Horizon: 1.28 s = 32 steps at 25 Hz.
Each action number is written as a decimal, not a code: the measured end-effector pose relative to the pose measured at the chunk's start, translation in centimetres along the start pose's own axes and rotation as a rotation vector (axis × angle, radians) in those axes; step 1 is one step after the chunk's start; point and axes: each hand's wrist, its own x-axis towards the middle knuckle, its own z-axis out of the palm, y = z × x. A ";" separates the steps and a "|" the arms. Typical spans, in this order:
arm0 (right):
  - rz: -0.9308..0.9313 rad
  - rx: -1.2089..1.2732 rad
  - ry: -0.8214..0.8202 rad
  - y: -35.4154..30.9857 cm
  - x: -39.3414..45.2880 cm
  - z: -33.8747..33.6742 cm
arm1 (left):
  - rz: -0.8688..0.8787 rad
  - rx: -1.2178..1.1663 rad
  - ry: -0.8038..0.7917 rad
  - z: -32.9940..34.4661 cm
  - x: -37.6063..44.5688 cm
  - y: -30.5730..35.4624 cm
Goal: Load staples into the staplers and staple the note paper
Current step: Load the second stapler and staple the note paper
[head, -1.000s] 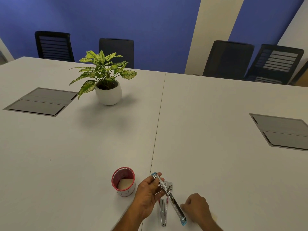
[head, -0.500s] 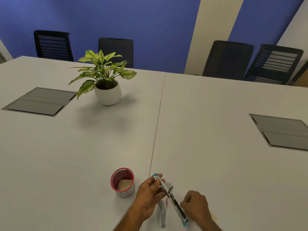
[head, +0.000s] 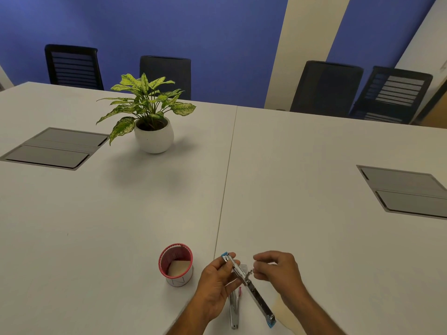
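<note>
Stapler (head: 244,281) first: I held the blue-ended one swung fully open in my left hand (head: 215,288), thumb and fingers curled round its upper half so the long metal channel faced up and toward my other hand — the plain way to get at the magazine. Its far end slanted down toward the table (head: 314,177) near the bottom edge of the head view; whether that tip touched the surface I could not tell.

My right hand (head: 278,269) hovered just beside the hinge, fingers drawn together as if pinching something small. I judged it was a strip of staples, but nothing in the pinch was large enough to see, so I cannot say that hand held anything.

A second stapler (head: 234,310) lay flat on the table under my left hand, a red part showing (waiting its turn, I judged). The red-rimmed cup (head: 175,264) stood to the left, just beside that hand, with what looked like a pale pad inside — possibly the note paper, kept within reach. A pale yellowish patch lay on the table beneath my right wrist; I could not make it out.
</note>
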 end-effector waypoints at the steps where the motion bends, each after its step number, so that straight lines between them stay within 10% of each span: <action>1: -0.016 0.024 -0.001 -0.5 -0.3 0.2 | 0.000 0.002 0.003 0.1 -0.1 -0.1; 12: -0.275 -0.413 0.018 -1.6 -2.3 2.3 | 0.027 0.005 -0.023 1.3 -1.0 -0.4; 32: -0.258 -0.489 0.037 -1.7 -2.3 2.4 | 0.033 -0.026 -0.031 1.4 -1.0 -0.6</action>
